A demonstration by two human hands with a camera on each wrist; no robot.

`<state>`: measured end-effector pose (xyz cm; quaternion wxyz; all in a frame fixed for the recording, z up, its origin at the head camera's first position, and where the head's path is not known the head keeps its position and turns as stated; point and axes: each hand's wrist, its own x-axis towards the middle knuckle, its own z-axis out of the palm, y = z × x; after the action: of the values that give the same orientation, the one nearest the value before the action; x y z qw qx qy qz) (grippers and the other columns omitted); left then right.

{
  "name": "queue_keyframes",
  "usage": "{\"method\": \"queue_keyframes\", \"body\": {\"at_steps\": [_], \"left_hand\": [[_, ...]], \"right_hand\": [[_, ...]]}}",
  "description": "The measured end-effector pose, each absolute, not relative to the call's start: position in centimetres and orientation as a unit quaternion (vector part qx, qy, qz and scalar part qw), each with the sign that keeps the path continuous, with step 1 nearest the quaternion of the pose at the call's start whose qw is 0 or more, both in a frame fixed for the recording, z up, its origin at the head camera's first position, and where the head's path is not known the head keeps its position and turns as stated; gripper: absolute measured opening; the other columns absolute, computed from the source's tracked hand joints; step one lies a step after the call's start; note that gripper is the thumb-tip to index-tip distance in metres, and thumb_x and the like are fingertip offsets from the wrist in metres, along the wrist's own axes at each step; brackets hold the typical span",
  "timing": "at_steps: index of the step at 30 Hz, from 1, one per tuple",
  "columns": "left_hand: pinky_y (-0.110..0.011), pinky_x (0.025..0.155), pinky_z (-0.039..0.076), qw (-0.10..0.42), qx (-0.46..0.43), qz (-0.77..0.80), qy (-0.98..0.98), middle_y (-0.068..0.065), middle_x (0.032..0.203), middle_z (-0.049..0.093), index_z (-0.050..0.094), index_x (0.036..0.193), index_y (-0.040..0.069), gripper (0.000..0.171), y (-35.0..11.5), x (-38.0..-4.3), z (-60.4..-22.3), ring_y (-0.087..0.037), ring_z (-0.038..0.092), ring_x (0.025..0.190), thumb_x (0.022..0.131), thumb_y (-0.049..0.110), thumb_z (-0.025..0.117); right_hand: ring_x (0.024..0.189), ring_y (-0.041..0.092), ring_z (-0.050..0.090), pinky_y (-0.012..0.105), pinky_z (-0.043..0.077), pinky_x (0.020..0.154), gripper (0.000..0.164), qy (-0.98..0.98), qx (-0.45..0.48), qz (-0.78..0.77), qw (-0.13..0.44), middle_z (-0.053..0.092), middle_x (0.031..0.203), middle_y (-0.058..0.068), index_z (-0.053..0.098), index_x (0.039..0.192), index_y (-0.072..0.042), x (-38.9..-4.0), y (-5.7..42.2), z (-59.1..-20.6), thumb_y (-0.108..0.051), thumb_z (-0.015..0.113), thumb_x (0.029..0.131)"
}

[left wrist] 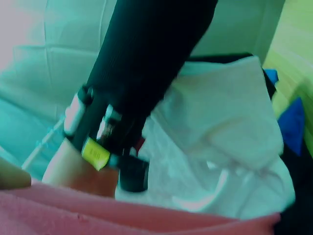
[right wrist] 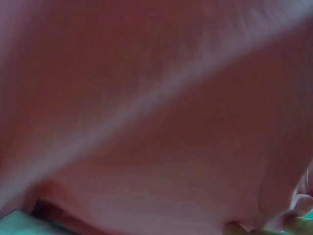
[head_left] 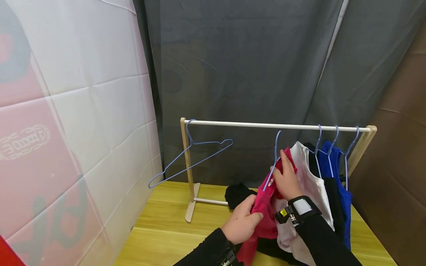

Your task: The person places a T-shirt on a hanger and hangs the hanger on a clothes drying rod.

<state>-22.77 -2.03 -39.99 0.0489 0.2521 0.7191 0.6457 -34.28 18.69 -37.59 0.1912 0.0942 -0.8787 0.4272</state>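
Note:
A pinkish-red garment (head_left: 266,214) is partly on a blue hanger (head_left: 275,157), whose hook appears just below the rail, off it. My left hand (head_left: 243,220) pinches the garment's near side, thumb on top. Higher up, my right hand (head_left: 287,181) holds the cloth beside the hanger's neck. Pink cloth (left wrist: 122,213) crosses the bottom of the left wrist view, with my right sleeve behind it. In the right wrist view, blurred pink cloth (right wrist: 161,147) fills nearly everything, and fingertips (right wrist: 234,228) show at the lower edge. Folds hide the hanger's lower part.
A clothes rack with a white rail (head_left: 246,124) stands on the wooden table (head_left: 159,236). A bare blue hanger (head_left: 191,162) hangs at its left end. White (head_left: 307,173), black (head_left: 332,199) and blue (head_left: 344,207) garments hang at right. Black cloth (head_left: 237,194) lies behind my left hand.

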Motion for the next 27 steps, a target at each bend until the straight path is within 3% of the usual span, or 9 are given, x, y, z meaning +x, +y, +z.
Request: {"method": "queue_keyframes", "body": {"at_steps": [9,15,22,27], "left_hand": [[-0.026,0.053,0.043,0.006,0.206,0.627,0.751,0.004,0.081,0.051,0.053,0.099,0.018,0.011,3.2,-23.3,-36.8,-0.011,0.050,0.065,0.094,0.010,0.057],[-0.025,0.057,0.044,0.011,0.192,0.623,0.758,0.005,0.085,0.054,0.052,0.100,0.017,0.010,4.6,-24.5,-37.0,-0.009,0.053,0.069,0.096,0.010,0.057],[-0.026,0.054,0.042,0.020,0.191,0.613,0.766,0.005,0.083,0.053,0.051,0.103,0.017,0.013,4.7,-25.6,-38.9,-0.010,0.050,0.065,0.096,0.018,0.062],[-0.025,0.060,0.044,0.025,0.222,0.600,0.768,0.005,0.086,0.053,0.052,0.115,0.017,0.022,3.6,-25.4,-40.2,-0.008,0.051,0.070,0.097,0.025,0.063]], "right_hand": [[0.146,0.048,0.024,0.064,0.022,0.113,0.075,-0.857,0.093,0.464,0.205,0.015,0.165,0.021,0.005,0.164,-0.017,-35.9,19.7,-35.2,-0.027,0.051,0.105],[0.145,0.047,0.027,0.060,0.022,0.115,0.071,-0.847,0.093,0.491,0.180,0.020,0.163,0.024,0.005,0.164,-0.019,-36.2,20.8,-36.8,-0.025,0.047,0.107],[0.141,0.047,0.036,0.062,0.027,0.112,0.064,-0.850,0.108,0.487,0.168,0.033,0.158,0.023,0.018,0.163,-0.021,-35.0,20.5,-39.4,-0.024,0.049,0.107],[0.141,0.043,0.039,0.058,0.036,0.108,0.063,-0.830,0.120,0.521,0.161,0.034,0.159,0.019,0.019,0.163,-0.025,-33.6,19.9,-39.8,-0.020,0.047,0.108]]}}
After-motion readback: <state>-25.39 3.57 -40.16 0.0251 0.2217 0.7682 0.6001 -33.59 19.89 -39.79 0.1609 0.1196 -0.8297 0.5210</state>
